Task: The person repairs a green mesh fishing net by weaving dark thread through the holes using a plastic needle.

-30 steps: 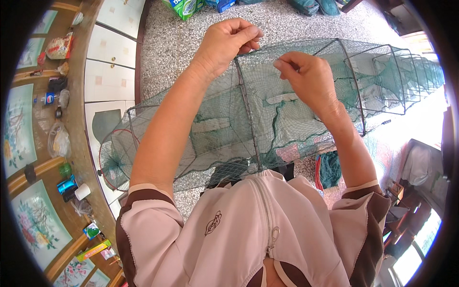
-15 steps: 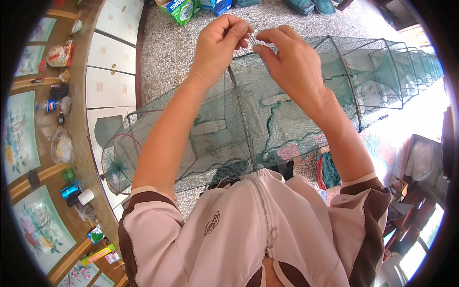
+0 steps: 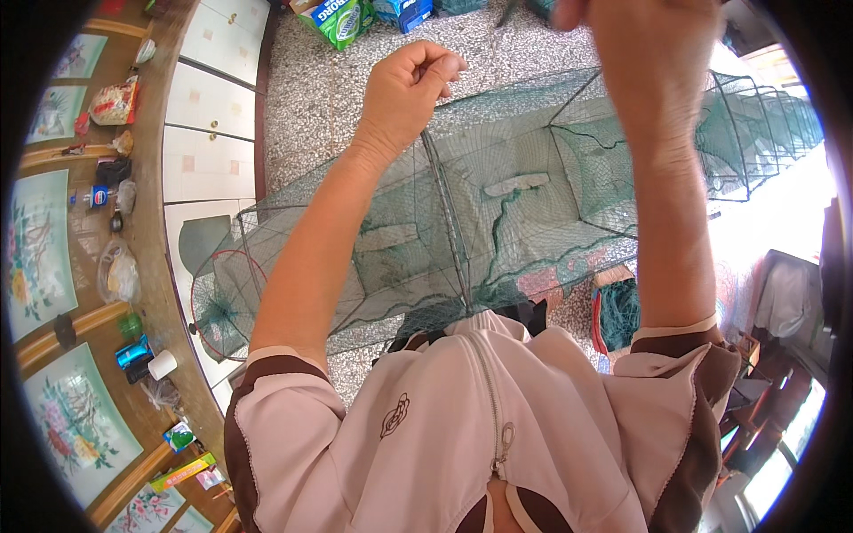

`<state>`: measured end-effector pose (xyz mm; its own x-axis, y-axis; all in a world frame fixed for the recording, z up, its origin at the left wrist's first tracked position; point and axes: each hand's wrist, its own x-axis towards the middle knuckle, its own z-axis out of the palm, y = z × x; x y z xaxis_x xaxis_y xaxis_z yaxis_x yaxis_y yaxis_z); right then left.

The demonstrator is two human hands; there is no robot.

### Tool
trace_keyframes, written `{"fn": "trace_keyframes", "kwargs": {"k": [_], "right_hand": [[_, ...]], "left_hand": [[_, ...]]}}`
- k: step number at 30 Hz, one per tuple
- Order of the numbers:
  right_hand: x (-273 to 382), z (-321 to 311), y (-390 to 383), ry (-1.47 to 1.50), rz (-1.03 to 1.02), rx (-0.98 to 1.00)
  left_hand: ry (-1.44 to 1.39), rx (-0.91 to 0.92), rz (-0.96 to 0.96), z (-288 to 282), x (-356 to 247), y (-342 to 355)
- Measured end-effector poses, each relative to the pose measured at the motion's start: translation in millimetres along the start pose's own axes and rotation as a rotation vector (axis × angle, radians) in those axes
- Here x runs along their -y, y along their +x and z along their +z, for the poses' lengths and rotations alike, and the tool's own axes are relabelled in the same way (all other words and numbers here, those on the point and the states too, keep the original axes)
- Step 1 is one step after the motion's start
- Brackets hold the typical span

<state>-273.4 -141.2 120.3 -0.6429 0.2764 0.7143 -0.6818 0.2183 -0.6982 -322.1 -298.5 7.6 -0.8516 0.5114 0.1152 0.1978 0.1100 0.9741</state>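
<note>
A long green net trap with dark frame bars stretches across in front of me, from the cabinets on the left to the bright area at the right. My left hand is raised above its far edge, thumb and fingers pinched together. Whatever is in that pinch is too small to make out. High up on the right, my right hand is smeared by motion and partly cut off by the top edge, its fingers mostly hidden. A small dark pointed thing shows left of it; whether the hand touches it is unclear.
White cabinets and a brown counter with bottles, bags and a white cup run along the left. A green package and a blue package lie on the speckled floor beyond the net. Beside my right arm is green netting.
My right hand has swung up and right, away from my left hand; a thin strand showed between them before. My left hand has barely moved, and the net's middle frame bars have shifted.
</note>
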Motion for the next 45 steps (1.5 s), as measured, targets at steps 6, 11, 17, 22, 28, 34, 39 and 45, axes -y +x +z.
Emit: {"fn": "trace_keyframes", "kwargs": {"k": [6, 11, 17, 22, 28, 34, 39, 45], "right_hand": [[4, -26, 3, -0.045, 0.088, -0.140], [16, -29, 1, 0.134, 0.163, -0.117], [15, -39, -3, 0.030, 0.234, -0.127], [8, -41, -7, 0.041, 0.162, -0.116], [17, -38, -12, 0.046, 0.168, -0.108], [11, -49, -13, 0.095, 0.176, -0.043], [8, -64, -18, 0.095, 0.212, 0.055], [1, -74, -47, -0.176, 0.269, 0.328]], "left_hand": [[0.003, -0.075, 0.029, 7, 0, 3], [0.273, -0.096, 0.216, 4, -21, -12], [0.978, 0.249, 0.424, 11, -58, -56], [1.123, 0.209, 0.361, 22, -49, -68], [1.160, 0.205, 0.341, 19, -43, -71], [0.954, 0.155, 0.330, 11, -47, -54], [0.501, 0.144, 0.097, 20, -54, -22], [0.065, 0.123, -0.115, 10, -32, 10]]}}
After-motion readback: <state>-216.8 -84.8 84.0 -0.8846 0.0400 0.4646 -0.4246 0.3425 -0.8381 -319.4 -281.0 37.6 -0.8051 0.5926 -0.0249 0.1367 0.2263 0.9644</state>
